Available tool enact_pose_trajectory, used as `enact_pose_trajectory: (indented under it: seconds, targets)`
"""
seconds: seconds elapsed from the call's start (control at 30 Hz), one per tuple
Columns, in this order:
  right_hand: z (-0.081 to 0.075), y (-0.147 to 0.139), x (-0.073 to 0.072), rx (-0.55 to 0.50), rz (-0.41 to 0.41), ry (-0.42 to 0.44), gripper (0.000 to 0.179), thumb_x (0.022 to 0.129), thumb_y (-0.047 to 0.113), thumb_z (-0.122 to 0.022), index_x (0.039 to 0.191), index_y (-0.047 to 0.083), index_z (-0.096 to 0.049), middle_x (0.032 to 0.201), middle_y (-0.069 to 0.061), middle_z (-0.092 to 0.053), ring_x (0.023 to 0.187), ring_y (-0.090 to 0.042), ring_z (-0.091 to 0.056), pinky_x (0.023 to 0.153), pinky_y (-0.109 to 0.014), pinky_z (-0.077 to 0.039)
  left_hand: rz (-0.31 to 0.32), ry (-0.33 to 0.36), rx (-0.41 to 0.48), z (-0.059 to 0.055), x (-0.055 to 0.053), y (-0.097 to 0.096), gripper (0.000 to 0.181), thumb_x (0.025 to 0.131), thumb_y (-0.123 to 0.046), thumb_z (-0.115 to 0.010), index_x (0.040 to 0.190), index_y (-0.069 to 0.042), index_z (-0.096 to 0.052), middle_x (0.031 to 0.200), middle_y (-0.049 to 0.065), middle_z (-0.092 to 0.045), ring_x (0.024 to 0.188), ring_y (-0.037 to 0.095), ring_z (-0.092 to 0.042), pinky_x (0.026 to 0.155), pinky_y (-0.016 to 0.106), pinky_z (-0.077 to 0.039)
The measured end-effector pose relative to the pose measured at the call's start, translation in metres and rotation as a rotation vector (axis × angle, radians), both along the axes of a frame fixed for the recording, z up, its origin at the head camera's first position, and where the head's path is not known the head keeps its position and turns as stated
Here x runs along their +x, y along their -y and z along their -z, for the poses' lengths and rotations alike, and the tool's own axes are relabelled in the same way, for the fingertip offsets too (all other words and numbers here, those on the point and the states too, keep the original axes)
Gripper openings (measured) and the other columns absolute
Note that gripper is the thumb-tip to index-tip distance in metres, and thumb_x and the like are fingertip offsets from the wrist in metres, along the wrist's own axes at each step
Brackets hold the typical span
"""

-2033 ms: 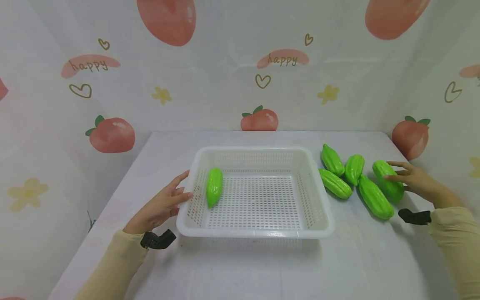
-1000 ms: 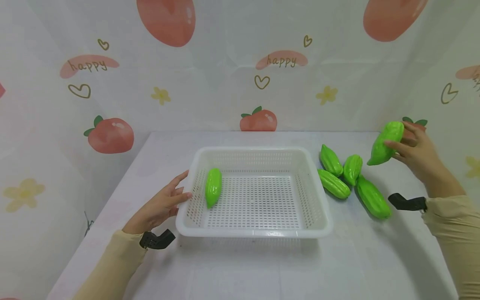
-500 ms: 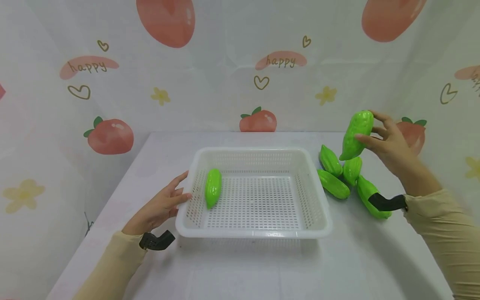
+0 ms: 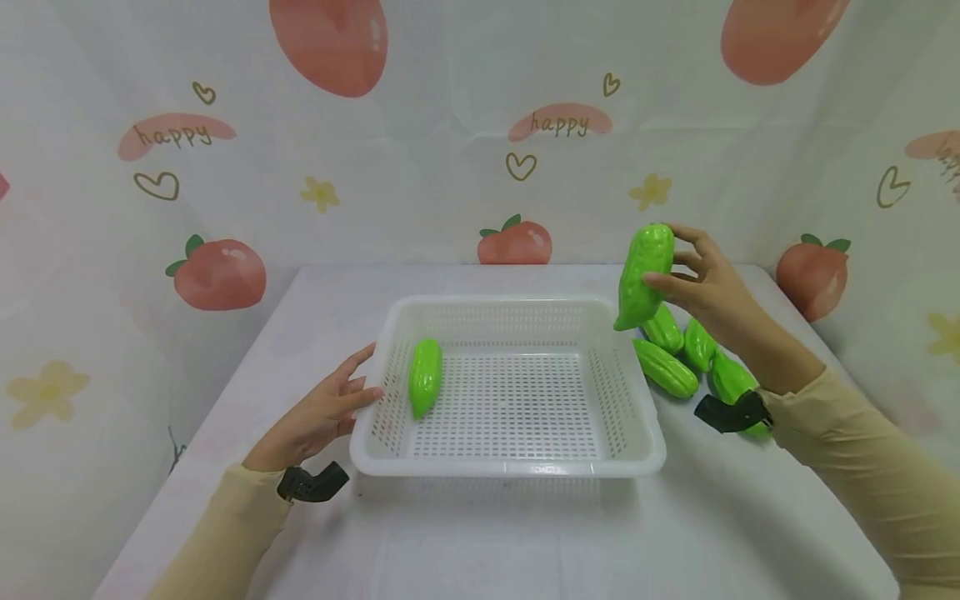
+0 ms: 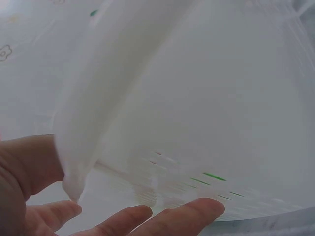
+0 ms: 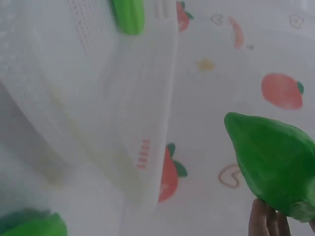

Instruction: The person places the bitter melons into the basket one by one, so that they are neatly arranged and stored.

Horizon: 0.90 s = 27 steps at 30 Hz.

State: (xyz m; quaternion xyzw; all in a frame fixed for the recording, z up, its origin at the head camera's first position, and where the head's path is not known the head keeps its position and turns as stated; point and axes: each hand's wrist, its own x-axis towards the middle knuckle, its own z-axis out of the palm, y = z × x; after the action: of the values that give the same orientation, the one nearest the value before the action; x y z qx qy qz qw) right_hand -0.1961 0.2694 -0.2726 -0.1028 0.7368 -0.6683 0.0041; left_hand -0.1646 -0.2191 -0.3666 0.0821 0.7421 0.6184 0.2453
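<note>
Over the right rim of a white perforated plastic basket (image 4: 517,467), my right hand (image 4: 705,283) holds up a bright green bitter melon (image 4: 643,275), its pointed end downward. The thumb is on its near side. In the right wrist view the same bitter melon (image 6: 275,162) is at the right, above fingertips (image 6: 266,221). My left hand (image 4: 318,417) grips the basket's left rim, thumb over the edge; in the left wrist view its fingers (image 5: 182,216) lie outside the basket wall (image 5: 211,108). Inside the basket, at its left, lies one bitter melon (image 4: 426,377).
Right of the basket several more bitter melons (image 4: 666,368) lie close together on the white-covered table (image 4: 480,542), partly hidden by my right hand and forearm. A printed cloth backdrop (image 4: 420,167) rises behind and at the sides.
My right hand has lifted the bitter melon from the table at the right and carried it leftward to the basket's right rim. My left hand stays on the left rim.
</note>
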Motion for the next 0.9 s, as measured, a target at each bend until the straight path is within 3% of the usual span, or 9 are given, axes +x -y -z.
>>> enact_pose_trajectory:
  seconds: [0.4, 0.63, 0.9]
  targets:
    - [-0.004, 0.055, -0.005, 0.107, -0.129, 0.097, 0.069, 0.095, 0.012, -0.060, 0.151, 0.019, -0.020, 0.129, -0.013, -0.038, 0.105, -0.016, -0.059, 0.087, -0.027, -0.054, 0.007, 0.000, 0.004, -0.003, 0.000, -0.002, 0.081, 0.097, -0.018, -0.058, 0.156, -0.029, -0.003, 0.138, 0.025, -0.048, 0.102, 0.027, -0.066, 0.084, 0.044, -0.055]
    - [0.007, 0.080, -0.010, 0.117, -0.200, 0.165, 0.072, 0.093, 0.012, -0.062, 0.151, 0.024, -0.021, 0.137, -0.022, -0.035, 0.108, -0.027, -0.059, 0.088, -0.046, -0.053, 0.005, 0.008, -0.012, -0.003, 0.000, -0.002, 0.080, 0.097, -0.020, -0.058, 0.156, -0.031, -0.005, 0.137, 0.022, -0.050, 0.104, 0.027, -0.065, 0.086, 0.043, -0.054]
    - [0.021, 0.109, -0.014, 0.115, -0.252, 0.214, 0.071, 0.092, 0.009, -0.063, 0.150, 0.024, -0.025, 0.135, -0.025, -0.036, 0.108, -0.035, -0.059, 0.084, -0.048, -0.055, 0.007, 0.010, -0.017, -0.005, 0.002, -0.003, 0.080, 0.098, -0.020, -0.058, 0.156, -0.030, -0.004, 0.138, 0.024, -0.049, 0.107, 0.029, -0.064, 0.088, 0.042, -0.054]
